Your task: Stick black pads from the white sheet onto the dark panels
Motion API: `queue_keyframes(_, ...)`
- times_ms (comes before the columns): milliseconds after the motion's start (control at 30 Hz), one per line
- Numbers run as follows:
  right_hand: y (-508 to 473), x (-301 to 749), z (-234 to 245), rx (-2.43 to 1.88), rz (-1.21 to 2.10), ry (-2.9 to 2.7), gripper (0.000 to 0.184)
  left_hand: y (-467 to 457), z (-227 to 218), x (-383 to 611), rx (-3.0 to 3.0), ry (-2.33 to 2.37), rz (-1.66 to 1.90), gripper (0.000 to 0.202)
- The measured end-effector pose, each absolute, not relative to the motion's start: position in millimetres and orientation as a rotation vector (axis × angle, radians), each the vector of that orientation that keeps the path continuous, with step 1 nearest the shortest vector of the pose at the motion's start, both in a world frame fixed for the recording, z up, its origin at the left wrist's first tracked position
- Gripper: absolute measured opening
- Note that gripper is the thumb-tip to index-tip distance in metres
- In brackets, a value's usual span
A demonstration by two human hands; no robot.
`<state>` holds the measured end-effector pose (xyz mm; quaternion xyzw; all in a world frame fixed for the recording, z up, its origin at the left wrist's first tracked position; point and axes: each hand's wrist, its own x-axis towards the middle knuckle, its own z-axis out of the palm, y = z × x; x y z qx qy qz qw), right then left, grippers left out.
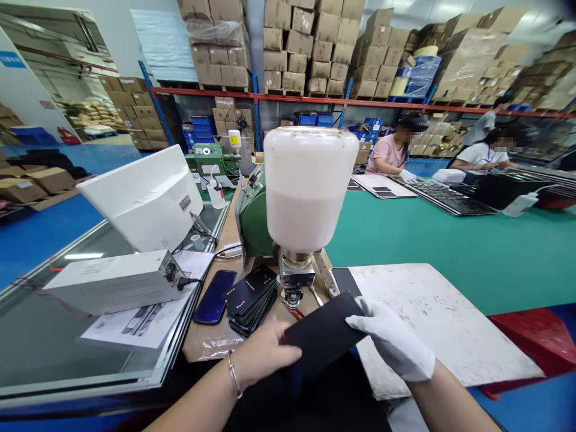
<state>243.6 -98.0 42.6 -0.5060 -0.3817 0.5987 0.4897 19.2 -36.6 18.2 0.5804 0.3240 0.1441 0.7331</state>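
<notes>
Between my two hands is a flat black panel (324,333), tilted above my lap. My bare left hand (265,355), with a bracelet at the wrist, grips its left edge. My right hand (392,341), in a white glove, pinches the opposite end. Just beyond the panel stands a green machine (254,222) topped by a large white bottle (310,192), partly filled with pale liquid. To the left of its nozzle (294,294) lies a stack of black panels (252,299) with small copper-coloured marks. A dark panel (345,281) rests on the white board's far left corner.
A blue-screened phone (216,297) lies left of the stack. Further left are a grey power unit (121,282) and a white monitor (148,204). The worn white board (432,324) is at my right, near a red stool (535,342). Co-workers (391,153) sit across the green table (396,240).
</notes>
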Motion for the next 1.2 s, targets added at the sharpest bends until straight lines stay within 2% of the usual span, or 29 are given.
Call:
queue_keyframes(33, -101.7, 252.8, 42.1, -1.199, 1.479, -0.909, 0.018, -32.5, 18.5, 27.6, 1.238, 0.718, 0.387, 0.008)
queue_keyframes(167, -105.3, 277.9, 39.7, -1.258, 1.453, -0.865, 0.016, -22.8, 24.2, 59.8, 1.03, 0.668, 0.581, 0.02)
queue_keyframes(300, -91.7, 275.8, 39.8, -1.275, 1.378, -0.943, 0.012, -25.8, 32.8, 63.1, 0.884, 0.656, 0.7, 0.015)
queue_keyframes(533, -60.5, 187.2, 52.1, -1.071, 1.544, -0.997, 0.008, -25.0, 50.4, -26.3, 0.85, 0.683, 0.913, 0.012)
queue_keyframes(733, -50.8, 113.5, 64.8, -0.862, 1.7, -1.033, 0.017, -37.8, 55.1, -98.0, 0.861, 0.862, 1.07, 0.012)
queue_keyframes(900, -56.2, 131.5, 64.9, -0.946, 1.715, -1.176, 0.025, -47.7, 48.3, -111.6, 1.117, 0.971, 0.953, 0.028)
queue_keyframes(967, -57.9, 149.2, 59.5, -1.097, 1.667, -1.232, 0.032, -44.5, 52.9, -103.8, 1.309, 0.937, 0.753, 0.031)
queue_keyframes(1100, -66.9, 174.8, 46.4, -1.437, 1.628, -1.511, 0.051, -27.9, 69.0, -62.6, 1.713, 0.653, 0.293, 0.022)
queue_keyframes(1200, -79.6, 183.4, 39.7, -1.515, 1.63, -1.543, 0.029, -13.5, 63.0, -22.7, 1.65, 0.546, 0.18, 0.019)
